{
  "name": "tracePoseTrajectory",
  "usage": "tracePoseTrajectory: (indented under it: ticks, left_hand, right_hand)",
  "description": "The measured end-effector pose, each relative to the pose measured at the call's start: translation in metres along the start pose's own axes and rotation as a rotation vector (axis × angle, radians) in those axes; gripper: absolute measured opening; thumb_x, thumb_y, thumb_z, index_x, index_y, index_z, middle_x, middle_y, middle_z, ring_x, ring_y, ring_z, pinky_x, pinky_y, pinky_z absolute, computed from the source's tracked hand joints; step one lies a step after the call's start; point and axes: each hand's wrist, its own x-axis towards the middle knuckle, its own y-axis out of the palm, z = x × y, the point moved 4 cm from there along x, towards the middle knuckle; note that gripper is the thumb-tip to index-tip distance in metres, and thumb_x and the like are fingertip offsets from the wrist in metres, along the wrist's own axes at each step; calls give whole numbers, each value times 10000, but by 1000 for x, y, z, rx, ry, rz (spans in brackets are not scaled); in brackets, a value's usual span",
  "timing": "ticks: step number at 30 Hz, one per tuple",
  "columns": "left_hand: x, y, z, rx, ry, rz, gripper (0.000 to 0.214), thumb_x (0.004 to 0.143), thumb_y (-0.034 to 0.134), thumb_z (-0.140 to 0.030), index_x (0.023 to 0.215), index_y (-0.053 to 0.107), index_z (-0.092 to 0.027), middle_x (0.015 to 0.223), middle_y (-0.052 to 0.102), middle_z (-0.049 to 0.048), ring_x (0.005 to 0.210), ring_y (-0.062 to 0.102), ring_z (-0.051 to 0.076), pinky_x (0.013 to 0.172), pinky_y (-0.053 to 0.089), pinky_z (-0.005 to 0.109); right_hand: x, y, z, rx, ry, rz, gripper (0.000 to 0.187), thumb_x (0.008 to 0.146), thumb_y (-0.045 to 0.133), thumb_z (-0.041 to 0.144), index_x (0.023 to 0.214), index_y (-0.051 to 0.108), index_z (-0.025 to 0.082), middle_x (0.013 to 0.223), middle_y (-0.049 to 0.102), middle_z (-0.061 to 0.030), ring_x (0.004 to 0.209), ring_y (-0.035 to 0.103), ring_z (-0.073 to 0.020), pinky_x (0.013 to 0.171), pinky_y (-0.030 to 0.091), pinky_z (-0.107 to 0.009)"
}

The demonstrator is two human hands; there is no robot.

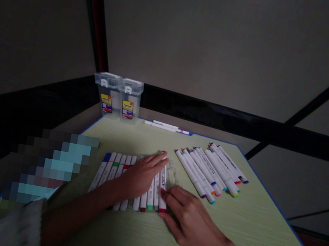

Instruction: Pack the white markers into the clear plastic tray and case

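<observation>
White markers [114, 173] with coloured bands and ends lie side by side in a row on the table. Across the middle of this row rests my left hand [141, 178], fingers stretched out and tips near the far end of a red-tipped marker [163, 204]. That marker lies at the row's right edge. My right hand [191, 216] holds its near part between thumb and fingers. Clear plastic [174, 173] shows just right of it. My left hand and forearm hide several markers in the middle of the row.
Several more white markers [207, 168] lie in a loose slanted group to the right. Two clear lidded boxes [128, 99] stand at the back left, and a few thin markers [163, 127] lie by the back edge. A blurred-out turquoise item [61, 164] is at left.
</observation>
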Motion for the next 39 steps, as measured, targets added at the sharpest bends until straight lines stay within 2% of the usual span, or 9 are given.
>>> tracePoseTrajectory:
  ticks: [6,13,19,25,33,37,39]
  left_hand:
    - [1,-1,-1,-14,-31,26,643,697,306,46,1321,309,-107,1433,258,126,1310,254,203,1057,284,378]
    - [-1,-3,0,-64,-103,-8,670,704,321,46,1350,236,-111,1442,181,154,1307,255,232,1052,304,383]
    - [-1,-8,-3,-118,-110,-53,571,778,297,5,1337,250,-104,1343,324,153,1248,338,211,1052,311,378]
    - [0,-10,-5,-113,-43,-62,521,780,297,2,1282,350,-127,1244,449,119,1184,388,203,1021,338,380]
    - [1,-12,-6,-103,-27,-46,517,795,291,-18,1299,333,-123,1234,465,114,1169,390,200,1012,335,378]
    - [1,-11,-7,-83,-43,-36,486,805,299,-22,1286,348,-76,1211,473,131,1162,392,203,1019,326,358]
    - [2,-11,-7,-75,-38,-39,478,806,311,-28,1277,360,-93,1205,473,117,1158,391,198,1018,327,352]
  right_hand:
    - [-3,2,-2,1,3,-11,239,883,414,259,1004,550,103,845,581,-96,768,519,-216,699,468,-362]
    - [-4,1,-1,14,-7,-60,290,896,389,259,1062,541,77,832,590,-108,768,529,-223,699,485,-374]
    - [-7,-6,1,16,-23,-166,354,931,303,297,1036,547,63,850,606,-125,787,546,-217,708,486,-372]
    - [-5,-10,3,-122,-64,-231,385,935,302,329,968,584,69,732,605,-96,686,551,-207,630,471,-369]
    - [-7,-13,4,-208,-128,-253,290,913,347,174,1068,568,67,693,611,-64,631,554,-182,588,428,-337]
    - [-9,-16,-1,-200,-97,-250,293,892,352,163,1028,597,78,650,585,-61,598,533,-177,561,409,-324]
    - [-11,-20,-5,-230,-71,-277,290,887,361,166,990,617,77,639,575,-66,584,521,-173,536,399,-313]
